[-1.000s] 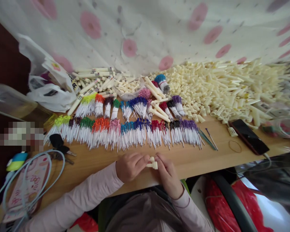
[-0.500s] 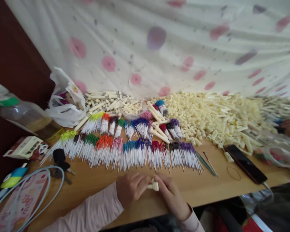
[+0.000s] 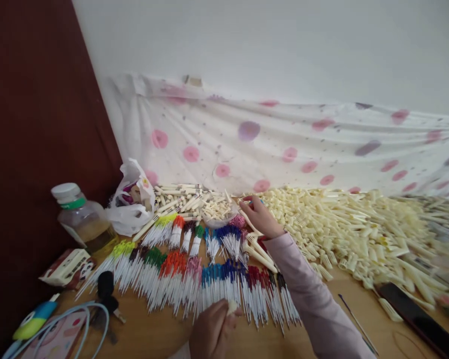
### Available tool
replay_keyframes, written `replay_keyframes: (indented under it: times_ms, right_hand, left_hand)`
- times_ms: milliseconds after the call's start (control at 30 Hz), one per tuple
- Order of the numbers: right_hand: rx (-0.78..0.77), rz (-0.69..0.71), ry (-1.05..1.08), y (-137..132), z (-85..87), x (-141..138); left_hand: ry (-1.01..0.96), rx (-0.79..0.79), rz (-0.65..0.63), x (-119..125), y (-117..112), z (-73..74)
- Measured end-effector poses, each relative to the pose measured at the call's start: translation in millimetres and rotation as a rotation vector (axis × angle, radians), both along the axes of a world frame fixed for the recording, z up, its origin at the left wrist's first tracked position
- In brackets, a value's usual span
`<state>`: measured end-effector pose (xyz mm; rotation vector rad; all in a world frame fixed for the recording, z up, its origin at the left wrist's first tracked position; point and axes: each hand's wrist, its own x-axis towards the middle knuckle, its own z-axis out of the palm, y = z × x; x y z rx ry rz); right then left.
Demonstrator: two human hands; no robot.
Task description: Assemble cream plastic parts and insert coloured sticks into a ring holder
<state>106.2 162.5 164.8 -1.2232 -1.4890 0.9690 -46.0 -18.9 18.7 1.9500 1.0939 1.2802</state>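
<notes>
My left hand point(image 3: 212, 329) is low at the table's near edge, fingers curled round a small cream plastic piece point(image 3: 232, 306). My right hand point(image 3: 259, 216) reaches far across the rows of colour-tipped white sticks point(image 3: 194, 279) to the back. Its fingers pinch at a blue-tipped bundle by the small clear bowl point(image 3: 216, 217) of cream parts; what it holds is mostly hidden. My pink sleeve point(image 3: 307, 294) lies over the red and purple sticks.
A big heap of cream plastic parts point(image 3: 359, 229) covers the right of the wooden table. A bottle point(image 3: 80, 219), white plastic bag point(image 3: 130, 199), small carton point(image 3: 65, 267), keys and cable point(image 3: 97, 309) sit at the left; a dark phone point(image 3: 419, 319) at the right. A spotted cloth hangs behind.
My right hand let go of the cream piece and stretched out to the back of the table. My left hand kept the piece. The view tilted upward.
</notes>
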Motion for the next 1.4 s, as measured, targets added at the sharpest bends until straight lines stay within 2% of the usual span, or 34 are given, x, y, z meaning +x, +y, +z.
replay_keyframes:
  times_ms: [33,100,167,200,267,367,467,567,667,867,1033,1167,1333,1400]
  right_hand:
    - [-0.018,0.017,0.033,3.3,1.2,-1.7]
    - [-0.061,0.071,0.099,-8.6,-7.9,1.9]
    - [-0.134,0.139,0.194,-40.5,-30.2,12.9]
    - [-0.223,0.165,0.343,-61.2,-44.9,19.7]
    - [-0.404,0.124,0.562,-106.0,-77.7,32.3]
    - [-0.566,-0.059,0.727,-165.3,-121.4,41.0]
    - [-0.665,-0.104,0.768,-197.3,-142.7,37.1]
    - [-0.681,-0.082,0.739,-202.7,-142.5,31.0]
    - [-0.626,-0.036,0.716,-197.4,-135.4,27.8]
    - [-0.5,0.013,0.698,-194.9,-128.8,24.1]
    - [-0.352,0.052,0.537,-202.6,-125.4,26.5]
    - [-0.278,-0.005,0.477,-209.8,-125.2,27.8]
    - [-0.248,-0.045,0.515,-214.3,-129.0,27.9]
    - [-0.192,-0.075,0.455,-213.7,-129.5,29.0]
  left_hand:
    - [0.023,0.015,-0.015,0.0,0.4,-1.4]
    - [0.073,0.038,-0.037,-1.1,2.1,-3.3]
    - [0.13,0.036,-0.05,-2.8,4.0,-3.9]
    - [0.15,0.02,-0.058,-3.5,4.4,-3.9]
    - [0.146,-0.052,-0.059,-4.0,3.6,-3.6]
    - [0.001,-0.3,-0.06,-1.8,-1.4,-3.3]
    - [-0.218,-0.63,-0.158,2.9,-7.8,-2.1]
    - [-0.358,-0.853,-0.255,7.2,-11.5,-0.5]
    - [-0.392,-0.92,-0.296,8.8,-10.6,-0.3]
    - [-0.395,-0.914,-0.289,8.4,-6.0,-0.3]
    - [-0.331,-0.892,-0.28,6.6,-8.7,2.0]
    - [-0.324,-0.891,-0.267,5.1,-10.3,2.1]
    - [-0.353,-0.906,-0.254,5.3,-10.8,3.7]
    - [-0.363,-0.906,-0.254,5.1,-10.8,4.4]
